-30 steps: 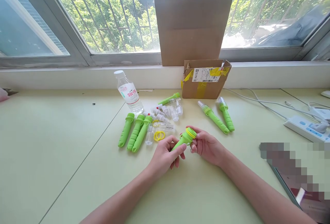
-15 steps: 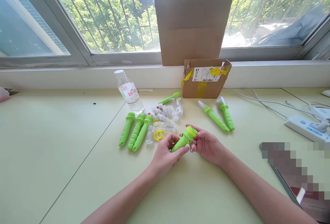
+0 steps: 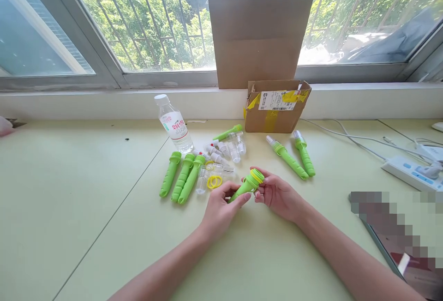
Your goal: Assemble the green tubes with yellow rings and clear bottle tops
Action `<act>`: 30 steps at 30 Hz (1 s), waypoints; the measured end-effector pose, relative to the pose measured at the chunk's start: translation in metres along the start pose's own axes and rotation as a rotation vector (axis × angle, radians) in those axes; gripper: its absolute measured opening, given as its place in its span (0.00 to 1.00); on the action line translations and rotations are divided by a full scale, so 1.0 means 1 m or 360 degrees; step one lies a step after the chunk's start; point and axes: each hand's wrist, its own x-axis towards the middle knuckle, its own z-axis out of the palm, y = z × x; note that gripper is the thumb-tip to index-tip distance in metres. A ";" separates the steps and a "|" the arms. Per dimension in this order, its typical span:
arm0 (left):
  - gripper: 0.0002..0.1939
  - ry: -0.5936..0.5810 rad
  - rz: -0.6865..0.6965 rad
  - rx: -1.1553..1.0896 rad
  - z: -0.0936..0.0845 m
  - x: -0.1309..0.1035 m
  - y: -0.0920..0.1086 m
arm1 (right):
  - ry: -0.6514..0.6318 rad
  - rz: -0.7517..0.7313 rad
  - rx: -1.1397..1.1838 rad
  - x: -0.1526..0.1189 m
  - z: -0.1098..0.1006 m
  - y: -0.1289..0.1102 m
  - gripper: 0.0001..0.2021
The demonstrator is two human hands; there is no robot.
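Observation:
My left hand (image 3: 221,206) is closed around a green plastic flashlight-like tube (image 3: 245,188), tilted with its threaded open end up and to the right. A yellow ring (image 3: 256,175) sits around the neck near that end. My right hand (image 3: 278,195) has its fingers curled against the tube's upper end from the right; some fingertips are hidden behind it. Left of my hands lie several yellow rings (image 3: 214,181), clear ribbed caps (image 3: 201,184) and small white pieces with red dots (image 3: 209,148). Three similar green tubes (image 3: 188,178) lie farther left.
A water bottle (image 3: 175,125) stands behind the loose parts. At the back is a cardboard box (image 3: 273,111). Two green tubes with clear caps (image 3: 294,160) lie right of centre. White cables and a power strip (image 3: 411,171) are at the right, above a phone-like slab (image 3: 377,241).
Both hands stay nearly in place around the green tube. The left thumb has shifted slightly up and left, and the yellow ring is tilted a little differently.

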 end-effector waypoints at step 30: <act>0.20 -0.0300 -0.0030 -0.0028 -0.002 0.000 0.003 | -0.0054 -0.0007 -0.0004 0.000 -0.003 0.001 0.17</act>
